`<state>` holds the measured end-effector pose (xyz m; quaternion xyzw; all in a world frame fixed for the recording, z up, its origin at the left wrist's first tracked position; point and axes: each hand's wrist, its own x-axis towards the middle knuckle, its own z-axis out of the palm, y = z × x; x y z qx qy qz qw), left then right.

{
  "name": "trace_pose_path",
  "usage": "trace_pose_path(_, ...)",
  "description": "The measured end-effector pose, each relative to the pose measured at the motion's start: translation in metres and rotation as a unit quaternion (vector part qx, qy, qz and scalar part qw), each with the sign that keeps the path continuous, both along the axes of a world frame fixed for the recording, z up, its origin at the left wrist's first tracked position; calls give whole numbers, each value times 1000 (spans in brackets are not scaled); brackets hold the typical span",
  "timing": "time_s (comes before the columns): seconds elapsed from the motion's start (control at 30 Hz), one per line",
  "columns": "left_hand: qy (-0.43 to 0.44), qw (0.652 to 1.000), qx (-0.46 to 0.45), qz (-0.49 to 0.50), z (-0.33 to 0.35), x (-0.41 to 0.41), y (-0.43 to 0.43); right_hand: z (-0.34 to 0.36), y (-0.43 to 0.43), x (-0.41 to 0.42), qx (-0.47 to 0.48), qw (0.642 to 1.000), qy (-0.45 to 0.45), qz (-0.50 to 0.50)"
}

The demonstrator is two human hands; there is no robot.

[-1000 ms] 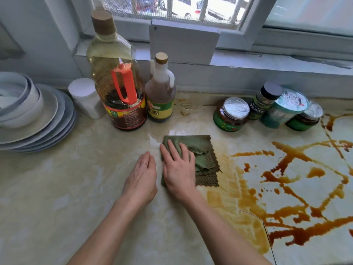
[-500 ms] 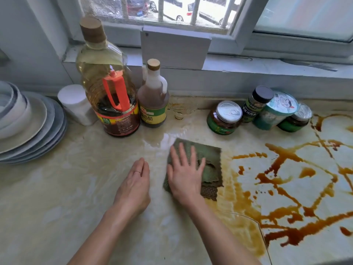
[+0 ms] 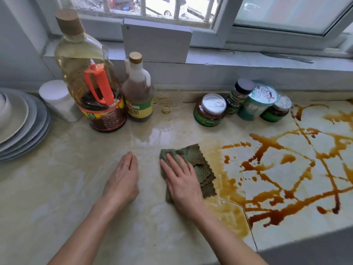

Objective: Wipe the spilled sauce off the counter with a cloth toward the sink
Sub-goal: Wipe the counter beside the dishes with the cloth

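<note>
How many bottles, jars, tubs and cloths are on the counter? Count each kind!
Bottles: 2, oil bottle, vinegar bottle
Jars: 3, big silver-lidded jar, black-lidded jar, small silver-lidded jar
Tubs: 2, teal tub, white tub
Cloths: 1, green cloth
Total: 8

At the back, a wide window (image 3: 286, 14) with pale grey frames, right pane milky. Behind the left pane, vertical bars (image 3: 177, 5) and parked cars (image 3: 160, 7) in bright daylight. Below, a grey stone sill (image 3: 248, 61), with a flat grey board (image 3: 155, 43) upright against the frame. On the left, a plain grey-blue wall (image 3: 17, 54). Soft window light, glossy on the pale marbled tabletop (image 3: 57, 197).
</note>
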<state>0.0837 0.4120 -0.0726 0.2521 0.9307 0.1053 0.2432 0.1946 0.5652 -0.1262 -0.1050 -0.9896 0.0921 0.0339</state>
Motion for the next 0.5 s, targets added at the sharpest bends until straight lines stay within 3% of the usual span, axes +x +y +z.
trace_pose_path(0.1, -12, 1000, -5, -3, 2, -2, -2, -3, 37, 3, 13, 999, 12, -38)
trace_pose_path(0.23, -16, 1000, -7, -10, 0, -2, -3, 5, 43, 4, -60, 989, 8, -134)
trace_pose_path(0.43, -8, 1000, -2, -4, 1, 2, -3, -8, -4, 61, 2, 998, 17, 53)
trace_pose_path(0.5, -9, 1000, -3, -7, 0, -1, -5, -9, 20, 68, 21, 999, 28, 27)
